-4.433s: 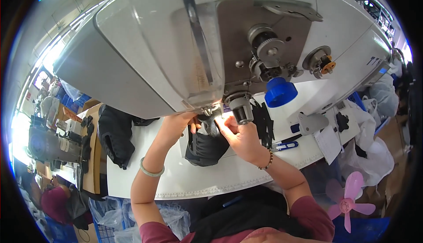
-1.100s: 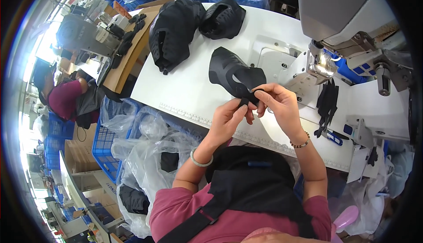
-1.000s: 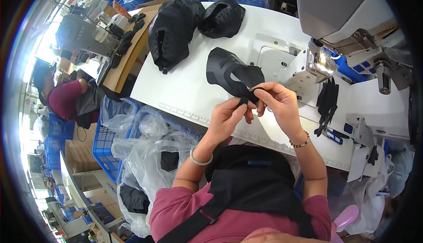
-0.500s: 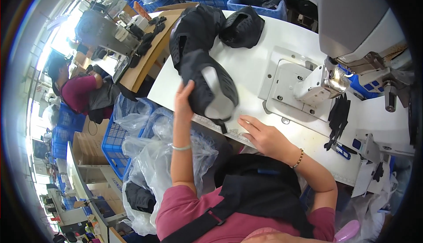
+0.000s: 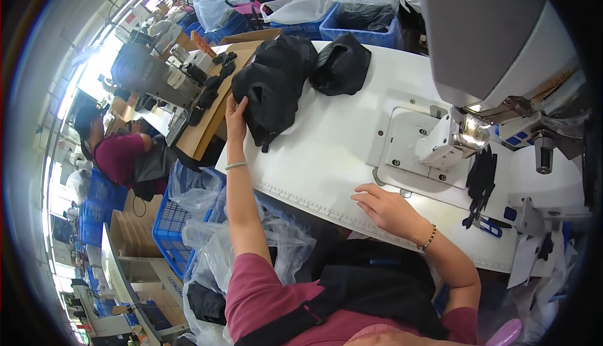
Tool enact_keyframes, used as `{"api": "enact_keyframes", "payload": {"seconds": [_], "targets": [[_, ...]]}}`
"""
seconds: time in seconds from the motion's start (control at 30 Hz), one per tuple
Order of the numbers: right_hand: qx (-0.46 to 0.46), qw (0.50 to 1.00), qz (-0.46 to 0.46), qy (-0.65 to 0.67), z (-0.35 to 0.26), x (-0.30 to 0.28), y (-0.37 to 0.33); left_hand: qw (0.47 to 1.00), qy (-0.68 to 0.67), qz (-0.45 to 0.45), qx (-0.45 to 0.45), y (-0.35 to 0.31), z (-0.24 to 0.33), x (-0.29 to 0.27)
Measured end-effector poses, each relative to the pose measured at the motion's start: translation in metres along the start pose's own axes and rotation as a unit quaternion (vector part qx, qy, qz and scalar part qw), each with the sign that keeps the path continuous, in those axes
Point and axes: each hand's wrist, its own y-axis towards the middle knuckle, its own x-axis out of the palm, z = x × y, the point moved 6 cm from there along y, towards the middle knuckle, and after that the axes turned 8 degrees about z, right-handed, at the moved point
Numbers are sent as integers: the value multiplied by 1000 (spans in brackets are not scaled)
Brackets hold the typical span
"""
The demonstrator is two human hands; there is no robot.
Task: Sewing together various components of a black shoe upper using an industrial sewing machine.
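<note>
So we've got our left hand stretched out toward the upper middle of the frame, fingers laid on the near edge of a black shoe upper that sits on top of a pile of the same black pieces at the far left end of the white sewing table. We can't tell if the fingers are really pinching it or just pressing on it. Our right hand is lower centre, resting flat and open on the table's front edge, holding nothing, just in front of the grey bed plate of the sewing machine.

For this bit we'd say: keep the piece lined up with the ones under it so the stack doesn't slump off the edge toward the cardboard boxes left of it. Press lightly, since the uppers look soft and floppy. Another black piece lies just beside the pile.
</note>
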Motion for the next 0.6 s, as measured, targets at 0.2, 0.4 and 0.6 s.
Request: {"api": "enact_keyframes", "payload": {"seconds": [0.2,0.4,0.6], "targets": [[5,1000,29,-9,11,-4,1,834,328,258,361,-35,67,59],[-11,999,34,-13,13,-1,-2,788,458,-68,406,-56,38,261],[-17,997,65,-28,18,-1,-7,675,645,-18,358,-61,-15,282]]}}
